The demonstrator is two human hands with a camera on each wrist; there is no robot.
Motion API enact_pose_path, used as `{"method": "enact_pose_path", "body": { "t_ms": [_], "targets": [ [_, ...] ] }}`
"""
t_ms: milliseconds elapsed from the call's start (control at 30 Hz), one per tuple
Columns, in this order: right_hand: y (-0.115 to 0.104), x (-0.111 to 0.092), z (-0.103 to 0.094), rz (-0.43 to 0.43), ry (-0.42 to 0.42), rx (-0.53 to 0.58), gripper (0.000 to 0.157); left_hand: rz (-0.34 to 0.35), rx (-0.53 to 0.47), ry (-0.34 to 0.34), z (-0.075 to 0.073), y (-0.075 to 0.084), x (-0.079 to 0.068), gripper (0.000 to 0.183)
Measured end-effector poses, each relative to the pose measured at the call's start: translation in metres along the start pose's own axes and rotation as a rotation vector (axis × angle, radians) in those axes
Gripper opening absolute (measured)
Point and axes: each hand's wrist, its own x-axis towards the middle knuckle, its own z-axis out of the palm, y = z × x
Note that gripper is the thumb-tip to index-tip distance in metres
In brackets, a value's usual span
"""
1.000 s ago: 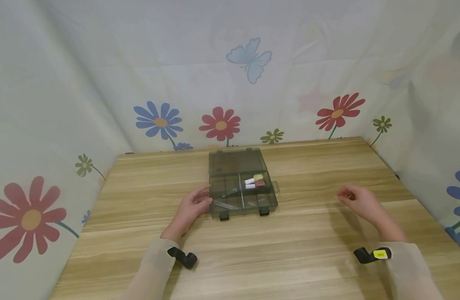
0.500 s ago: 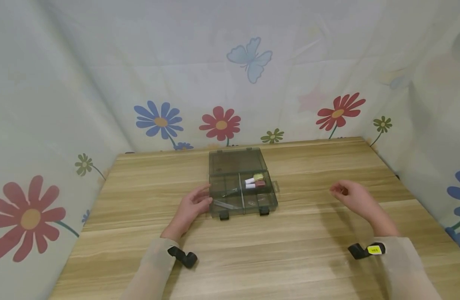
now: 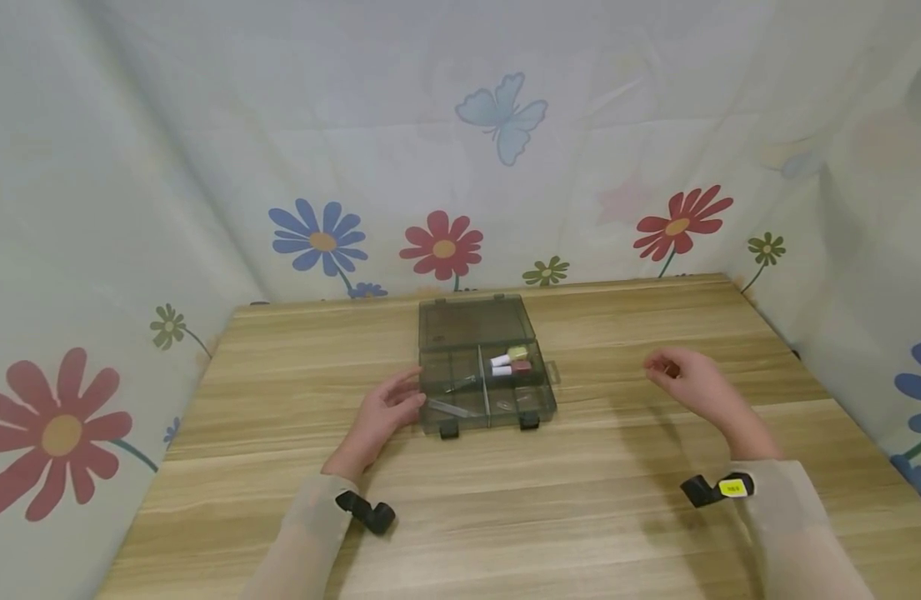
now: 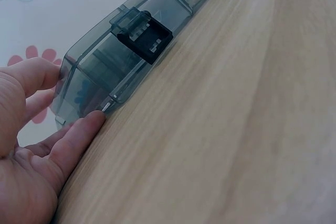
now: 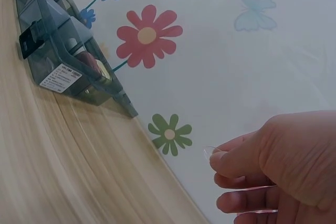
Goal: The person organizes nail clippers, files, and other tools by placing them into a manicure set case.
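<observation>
A smoky see-through divided case [image 3: 475, 323] lies on the table with its lid swung back. My left hand [image 3: 381, 417] rests against the case's left end, its relaxed fingertips [image 4: 92, 124] touching the wall low down. To the right of the case, my right hand [image 3: 688, 379] is raised over the table. Between thumb and forefinger it pinches a small, thin, clear curved piece [image 5: 209, 152], seen only in the right wrist view. Two small bottles with white caps lie in the case's back right compartment, a yellow-green bottle [image 3: 518, 353] and a dark red bottle [image 3: 521, 367].
In the case's left half lie a slim dark tool [image 3: 462, 385] and a clear flat strip [image 3: 451, 409]. Small clear pieces [image 3: 503, 406] sit in the front right compartment. Two black latches [image 3: 448, 430] stick out in front. A flowered cloth [image 3: 385, 167] hangs behind the wooden table [image 3: 550, 508].
My right hand has moved left toward the case and slightly away from me, still pinching. The left hand and the case have stayed in place.
</observation>
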Motion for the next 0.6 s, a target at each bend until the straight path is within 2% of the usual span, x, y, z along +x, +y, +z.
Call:
{"method": "enact_pose_path", "body": {
  "t_ms": [167,367,467,600],
  "targets": [
    [-0.006,0.004,0.002,-0.018,0.017,-0.002,0.008,-0.018,-0.007,-0.011,0.000,0.006,-0.001,0.055],
    [-0.009,0.010,0.006,-0.036,0.011,0.011,0.009,-0.024,-0.010,-0.042,0.001,0.021,-0.006,0.055],
    [-0.011,0.012,0.009,-0.049,0.010,0.009,0.008,-0.025,-0.004,-0.042,0.001,0.017,-0.005,0.055],
    [-0.015,0.015,0.013,-0.069,0.005,0.016,0.008,-0.026,-0.003,-0.019,-0.001,0.005,0.000,0.055]
  ]
}}
